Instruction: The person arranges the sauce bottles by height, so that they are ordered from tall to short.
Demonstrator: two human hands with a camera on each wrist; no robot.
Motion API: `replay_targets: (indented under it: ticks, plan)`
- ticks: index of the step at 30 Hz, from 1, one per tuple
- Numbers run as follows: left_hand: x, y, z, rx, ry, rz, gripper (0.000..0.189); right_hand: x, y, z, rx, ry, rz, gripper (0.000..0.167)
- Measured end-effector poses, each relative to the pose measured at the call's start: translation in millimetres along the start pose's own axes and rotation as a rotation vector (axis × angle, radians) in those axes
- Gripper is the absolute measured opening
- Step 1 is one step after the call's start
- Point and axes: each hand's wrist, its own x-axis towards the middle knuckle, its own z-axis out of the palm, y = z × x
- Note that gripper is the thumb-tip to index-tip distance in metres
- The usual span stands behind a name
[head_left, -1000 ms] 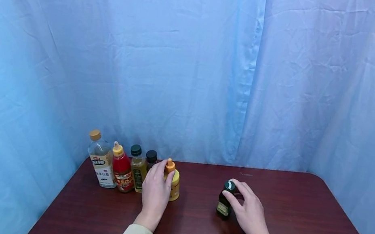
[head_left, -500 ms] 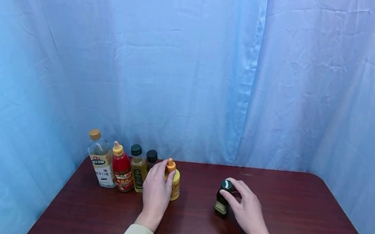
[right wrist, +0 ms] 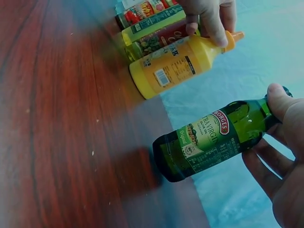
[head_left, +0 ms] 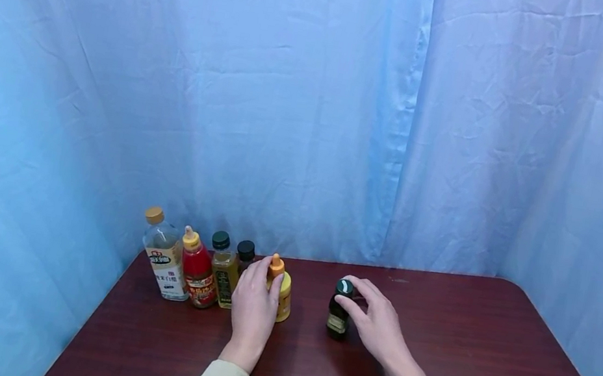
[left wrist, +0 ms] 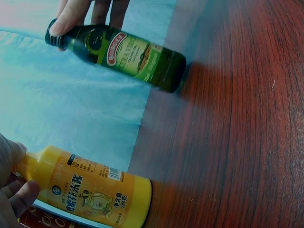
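Observation:
My left hand (head_left: 253, 312) holds the neck of a yellow squeeze bottle of honey mustard (head_left: 285, 300), which has an orange nozzle and stands upright at the right end of a row. Thumb and fingers of my right hand (head_left: 379, 324) grip a dark green olive oil bottle (head_left: 337, 322) around its cap and neck. That oil bottle is upright, just right of the mustard; in the right wrist view its base appears slightly above the table, over its shadow. Both labels show in the left wrist view, on the olive oil bottle (left wrist: 133, 57) and the mustard bottle (left wrist: 95, 190).
Left of the mustard stand a clear vinegar bottle (head_left: 166, 268), a red sauce bottle (head_left: 199, 274), a yellowish oil bottle (head_left: 224, 274) and a black-capped bottle (head_left: 246, 251), partly hidden by my left hand. A blue curtain (head_left: 289, 114) hangs behind the dark red table (head_left: 464, 358).
My right hand has carried the olive oil bottle leftward, closer to the mustard bottle. My left hand has stayed at the mustard bottle's neck.

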Motion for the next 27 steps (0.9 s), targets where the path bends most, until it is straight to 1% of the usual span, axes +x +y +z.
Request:
replay_targets:
  ticks: [8,15,22,27]
  plan:
    - [-1.0,1.1,-1.8,-0.002,-0.016,-0.011,0.046,16.0,-6,11,0.02,-0.074,0.02,0.038]
    - [-0.6,4.1,-3.4,-0.003,-0.029,-0.021,0.046,29.3,-12,22,0.044,-0.119,0.032,0.036]
    - [-2.0,3.2,-1.9,-0.003,-0.036,-0.023,0.047,35.8,-15,34,0.079,-0.183,0.05,0.041]
    - [-3.3,2.6,-0.5,-0.007,-0.043,-0.03,0.049,35.7,-17,40,0.108,-0.196,0.065,0.041]
